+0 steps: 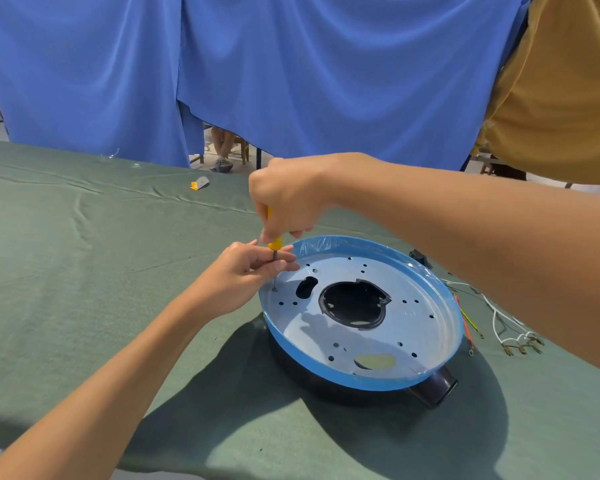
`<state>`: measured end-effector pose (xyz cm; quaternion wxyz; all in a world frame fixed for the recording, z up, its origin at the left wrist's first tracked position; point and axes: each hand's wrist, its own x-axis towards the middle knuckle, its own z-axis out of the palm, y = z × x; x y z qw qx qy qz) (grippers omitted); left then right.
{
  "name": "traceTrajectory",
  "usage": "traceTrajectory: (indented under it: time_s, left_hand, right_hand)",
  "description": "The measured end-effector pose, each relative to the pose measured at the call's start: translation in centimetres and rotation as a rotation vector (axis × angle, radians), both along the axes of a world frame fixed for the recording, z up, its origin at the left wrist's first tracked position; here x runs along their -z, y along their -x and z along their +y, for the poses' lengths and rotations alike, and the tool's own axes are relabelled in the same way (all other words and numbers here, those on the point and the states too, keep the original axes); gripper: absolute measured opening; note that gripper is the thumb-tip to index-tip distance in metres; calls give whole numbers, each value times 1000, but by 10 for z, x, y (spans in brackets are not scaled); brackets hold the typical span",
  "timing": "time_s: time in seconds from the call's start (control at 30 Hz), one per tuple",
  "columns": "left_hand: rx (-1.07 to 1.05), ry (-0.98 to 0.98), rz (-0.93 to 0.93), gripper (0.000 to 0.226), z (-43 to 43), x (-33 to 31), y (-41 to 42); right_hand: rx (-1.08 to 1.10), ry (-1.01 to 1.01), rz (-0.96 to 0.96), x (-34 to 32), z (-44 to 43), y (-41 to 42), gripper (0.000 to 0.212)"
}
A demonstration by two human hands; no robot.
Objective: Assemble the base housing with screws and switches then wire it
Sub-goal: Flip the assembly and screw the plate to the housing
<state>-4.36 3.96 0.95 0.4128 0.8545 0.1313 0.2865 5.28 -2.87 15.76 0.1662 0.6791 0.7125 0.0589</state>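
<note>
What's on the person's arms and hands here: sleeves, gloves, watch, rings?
Nothing worn that shows. The left hand and right hand are bare, with no gloves and no rings on the fingers in view. The left forearm and right forearm are bare to the frame edge: no sleeve cuff, watch or wristband. No tape, markers or cables on them.

Right of centre on the surface (pixel 84 271): base housing (pixel 413 327). Inside its left rim, screwdriver (pixel 275 242) upright, tip down at a hole in the plate. Above, on the handle, right grip (pixel 288 199); below, pinching the shaft, left grip (pixel 243 278). Right of the housing, wires (pixel 499 320) on the surface. Farther back, upper centre, small scrap (pixel 200 183). Behind the far edge, hanging cloth (pixel 291 81).
</note>
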Motion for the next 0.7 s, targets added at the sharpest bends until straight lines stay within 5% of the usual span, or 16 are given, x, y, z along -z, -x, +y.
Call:
traceTrajectory:
  time_s: [0.13,0.27,0.43,0.6,0.7]
  left_hand:
    - [-184,-36,-111,7,-6,-1,-5]
    - [-118,-53,-82,12,-7,-4,-5]
    - [-53,-104,1,21,-4,-6,-3]
    - [-139,43,-107,12,-8,-5,-4]
    - [-208,-72,-113,5,-8,-2,-4]
  right_hand:
    - [166,29,88,3,6,3,39]
    - [204,78,125,-2,0,0,38]
    - [-13,2,72,-12,-8,-3,6]
    - [65,-32,47,0,1,-5,39]
    - [152,-20,76,5,5,-5,47]
